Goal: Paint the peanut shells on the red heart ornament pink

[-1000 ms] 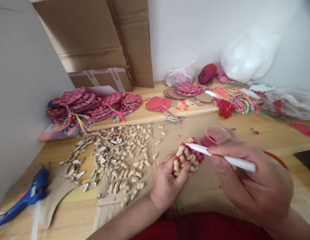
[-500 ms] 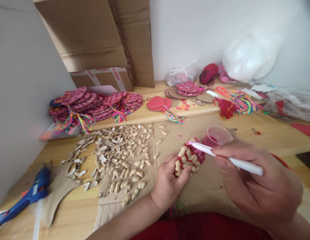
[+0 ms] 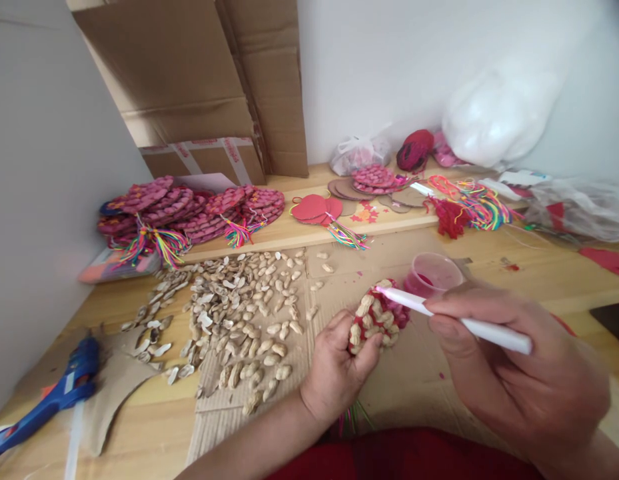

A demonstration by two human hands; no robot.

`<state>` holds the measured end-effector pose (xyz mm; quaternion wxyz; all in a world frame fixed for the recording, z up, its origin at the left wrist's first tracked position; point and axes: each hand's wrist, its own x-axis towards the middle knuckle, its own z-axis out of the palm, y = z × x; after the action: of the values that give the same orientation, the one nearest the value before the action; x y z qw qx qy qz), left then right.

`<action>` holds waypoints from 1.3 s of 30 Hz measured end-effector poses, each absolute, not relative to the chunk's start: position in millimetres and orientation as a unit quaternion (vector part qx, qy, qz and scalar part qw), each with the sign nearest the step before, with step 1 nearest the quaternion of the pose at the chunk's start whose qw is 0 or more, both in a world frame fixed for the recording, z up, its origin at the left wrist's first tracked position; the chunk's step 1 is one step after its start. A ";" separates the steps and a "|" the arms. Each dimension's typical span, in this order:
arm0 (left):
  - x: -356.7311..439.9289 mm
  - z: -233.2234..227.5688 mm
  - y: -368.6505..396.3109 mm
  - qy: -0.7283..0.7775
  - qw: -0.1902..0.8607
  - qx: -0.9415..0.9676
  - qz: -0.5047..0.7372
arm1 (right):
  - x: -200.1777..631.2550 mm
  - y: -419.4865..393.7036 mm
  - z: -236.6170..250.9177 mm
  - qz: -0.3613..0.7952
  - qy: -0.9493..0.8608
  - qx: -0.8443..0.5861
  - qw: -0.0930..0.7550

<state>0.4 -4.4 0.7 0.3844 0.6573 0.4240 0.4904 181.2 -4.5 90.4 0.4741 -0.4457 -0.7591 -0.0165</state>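
My left hand (image 3: 339,360) is closed on a red disc covered with peanut shells (image 3: 373,320), held tilted above the cardboard. Pink paint coats the shells along the disc's right side; the others are bare tan. Between the thumb and fingers of my right hand (image 3: 519,360) is a white paint pen or brush (image 3: 454,317). Its pink tip touches the disc's upper edge, though the tip's exact kind is too small to tell. Just behind the disc stands a clear plastic cup (image 3: 434,270) with dark pink paint in it. Colourful tassel strands (image 3: 354,417) show below my left wrist.
Loose peanut shells (image 3: 249,313) spread across the cardboard on the left. A blue glue gun (image 3: 64,387) lies at the far left. On the raised ledge are stacked pink discs (image 3: 189,207), plain red discs (image 3: 316,208), tassels (image 3: 482,203) and yarn (image 3: 415,148).
The white tool has shifted very slightly, its tip still at the disc's upper edge. My left hand and the disc are nearly unmoved.
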 end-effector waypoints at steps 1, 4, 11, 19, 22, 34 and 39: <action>0.4 0.9 -4.6 0.423 0.386 0.657 0.491 | 180.9 -4.2 90.9 -0.027 -0.767 -0.438 0.469; 0.5 2.2 -5.4 0.430 0.384 0.656 0.488 | 180.9 -3.6 91.6 -0.047 -0.759 -0.449 0.469; 0.3 2.5 -4.4 0.420 0.381 0.660 0.492 | 179.1 -3.8 95.3 -0.046 -0.765 -0.445 0.464; 0.1 2.3 -6.6 0.422 0.391 0.657 0.488 | 183.5 -4.0 86.2 0.018 -0.719 -0.482 0.501; -0.3 1.5 -6.2 0.422 0.393 0.657 0.486 | 185.0 -2.8 86.2 0.055 -0.709 -0.484 0.510; -1.0 -1.7 -6.2 0.425 0.391 0.654 0.489 | 185.0 2.8 93.8 0.084 -0.702 -0.480 0.520; -2.2 -3.1 -6.0 0.428 0.385 0.660 0.483 | 185.3 2.3 91.7 0.084 -0.688 -0.487 0.532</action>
<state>-2.2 -6.0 -3.1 0.3848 0.6597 0.4280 0.4833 185.3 2.3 91.7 0.5322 -0.4866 -0.6877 0.0842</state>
